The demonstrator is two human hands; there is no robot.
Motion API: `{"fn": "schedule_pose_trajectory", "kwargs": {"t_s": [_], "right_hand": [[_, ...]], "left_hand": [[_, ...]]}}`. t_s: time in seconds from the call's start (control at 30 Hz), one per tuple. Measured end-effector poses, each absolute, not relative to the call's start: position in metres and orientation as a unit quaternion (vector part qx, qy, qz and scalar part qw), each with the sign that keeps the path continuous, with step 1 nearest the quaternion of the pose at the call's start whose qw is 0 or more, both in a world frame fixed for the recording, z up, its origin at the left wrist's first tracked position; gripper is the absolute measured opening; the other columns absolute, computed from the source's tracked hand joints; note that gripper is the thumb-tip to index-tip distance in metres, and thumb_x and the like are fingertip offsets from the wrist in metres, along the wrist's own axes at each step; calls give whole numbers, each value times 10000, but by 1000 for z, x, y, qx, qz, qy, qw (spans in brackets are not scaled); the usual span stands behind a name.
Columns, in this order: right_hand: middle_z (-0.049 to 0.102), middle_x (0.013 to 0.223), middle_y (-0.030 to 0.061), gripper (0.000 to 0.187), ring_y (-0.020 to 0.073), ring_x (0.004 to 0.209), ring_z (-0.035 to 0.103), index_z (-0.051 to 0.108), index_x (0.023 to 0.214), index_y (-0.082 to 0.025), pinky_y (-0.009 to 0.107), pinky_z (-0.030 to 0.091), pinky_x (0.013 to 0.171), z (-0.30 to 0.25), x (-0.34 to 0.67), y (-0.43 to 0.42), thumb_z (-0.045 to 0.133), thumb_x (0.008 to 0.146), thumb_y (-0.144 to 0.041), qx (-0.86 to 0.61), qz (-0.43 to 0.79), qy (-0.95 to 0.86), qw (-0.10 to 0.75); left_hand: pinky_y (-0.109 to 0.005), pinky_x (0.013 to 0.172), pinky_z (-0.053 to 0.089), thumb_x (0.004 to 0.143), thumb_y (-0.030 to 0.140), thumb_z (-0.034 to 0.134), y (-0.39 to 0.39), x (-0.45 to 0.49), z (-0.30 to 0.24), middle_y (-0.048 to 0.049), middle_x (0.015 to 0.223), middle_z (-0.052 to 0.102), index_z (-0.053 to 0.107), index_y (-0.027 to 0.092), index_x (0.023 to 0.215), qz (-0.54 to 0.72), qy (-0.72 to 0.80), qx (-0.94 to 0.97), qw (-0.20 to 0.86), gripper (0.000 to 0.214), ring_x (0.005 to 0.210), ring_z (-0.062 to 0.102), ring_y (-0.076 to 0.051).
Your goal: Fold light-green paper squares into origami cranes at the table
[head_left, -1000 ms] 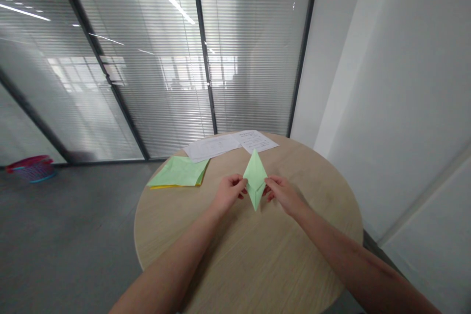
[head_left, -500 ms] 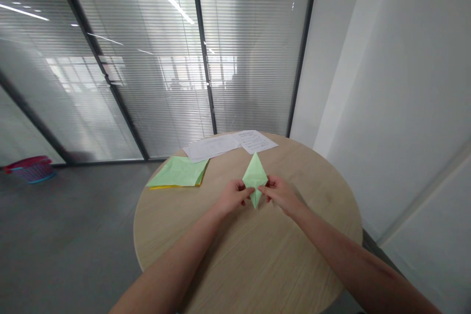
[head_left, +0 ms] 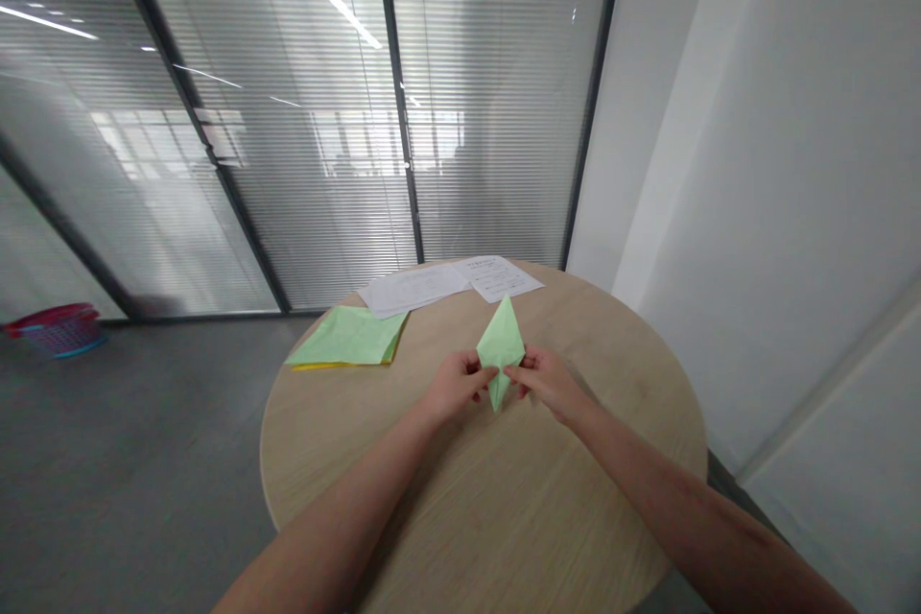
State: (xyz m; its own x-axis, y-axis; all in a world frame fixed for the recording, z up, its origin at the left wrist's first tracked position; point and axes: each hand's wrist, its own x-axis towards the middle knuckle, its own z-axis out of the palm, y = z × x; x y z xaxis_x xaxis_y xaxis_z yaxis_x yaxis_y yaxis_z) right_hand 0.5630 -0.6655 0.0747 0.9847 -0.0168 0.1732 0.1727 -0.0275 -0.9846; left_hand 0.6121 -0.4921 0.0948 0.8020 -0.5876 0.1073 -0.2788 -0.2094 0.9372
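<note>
A light green sheet of origami paper (head_left: pixel 502 336), folded into a narrow diamond, is held over the table with one point away from me and the other toward me. My left hand (head_left: pixel 459 382) pinches its left side, thumb on top near the middle. On the opposite edge my right hand (head_left: pixel 544 378) grips it the same way, its thumb close to the left one. Both hands are closed on the paper, and the fingers beneath it are partly hidden.
The round wooden table (head_left: pixel 504 518) carries a stack of green and yellow paper (head_left: pixel 349 336) at left and white printed sheets (head_left: pixel 424 286) at the far edge. A red and blue basket (head_left: pixel 61 331) sits on the floor. A white wall (head_left: pixel 806 211) rises at right.
The folded green paper has tilted slightly, its far point shifting right and its near point left. Both hands keep their pinch in nearly the same place.
</note>
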Motion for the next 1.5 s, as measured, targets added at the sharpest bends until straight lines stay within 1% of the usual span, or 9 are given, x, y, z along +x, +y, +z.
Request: {"fn": "schedule_pose_trajectory", "kwargs": {"t_s": [0.1,0.2,0.3,0.5,0.7,0.97,1.23,1.4,1.5], "right_hand": [[673,807,41,310,128,605,572,632,999,-174,200,412,463,76,563,-665,672,715,-291,-702,-73,-59,706],[675,836,41,398,121,606,574,604,1092,-180,189,411,458,78,562,-665,677,718,-294,-695,-69,-62,713],[672,857,45,446,121,623,575,577,1149,-185,182,410,451,80,561,-665,675,732,-309,-689,-64,-71,718],[654,814,34,435,129,639,576,586,1140,-188,182,415,443,84,558,-663,671,745,-350,-683,-62,-85,723],[639,800,24,406,125,622,568,578,1149,-194,185,426,440,86,556,-661,630,790,-375,-688,-53,-113,715],[604,816,39,342,141,667,579,593,1073,-172,195,467,438,85,556,-661,545,839,-417,-705,-83,-95,698],[596,800,7,554,153,671,616,349,1323,-248,204,492,448,83,557,-662,560,824,-367,-711,-112,-70,690],[566,1130,74,468,126,692,626,412,1272,-292,195,485,459,85,553,-663,553,832,-367,-729,-157,-87,661],[548,1171,84,429,126,699,623,461,1239,-280,208,493,486,87,550,-661,559,833,-378,-743,-153,-92,645]], "left_hand": [[-194,447,455,745,350,631,-491,612,97,-2,688,577,604,119,920,-120,-288,743,593,291,556,542,-102],[-199,467,479,732,302,650,-489,613,101,-27,800,611,518,145,1173,-100,-284,717,629,486,639,577,-125],[-215,493,498,723,251,642,-486,612,106,-31,839,613,457,174,1262,-87,-278,706,646,575,669,578,-131],[-230,526,512,705,205,639,-486,612,107,-34,875,629,453,191,1226,-85,-275,688,667,553,699,577,-134],[-242,566,524,753,323,651,-487,613,106,-16,790,602,555,153,988,-68,-253,676,689,306,668,572,-118],[-253,549,536,754,417,644,-488,610,111,-6,731,573,579,146,861,-55,-229,666,708,299,655,562,-124],[-244,527,532,699,347,679,-487,611,111,49,648,491,484,178,754,-42,-216,655,723,264,584,519,-95],[-250,560,530,742,381,641,-486,614,108,-19,761,603,642,147,857,-44,-215,672,707,260,660,564,-123],[-283,602,545,757,356,632,-485,613,108,-44,840,635,675,140,974,-46,-214,673,707,308,697,578,-136]]}}
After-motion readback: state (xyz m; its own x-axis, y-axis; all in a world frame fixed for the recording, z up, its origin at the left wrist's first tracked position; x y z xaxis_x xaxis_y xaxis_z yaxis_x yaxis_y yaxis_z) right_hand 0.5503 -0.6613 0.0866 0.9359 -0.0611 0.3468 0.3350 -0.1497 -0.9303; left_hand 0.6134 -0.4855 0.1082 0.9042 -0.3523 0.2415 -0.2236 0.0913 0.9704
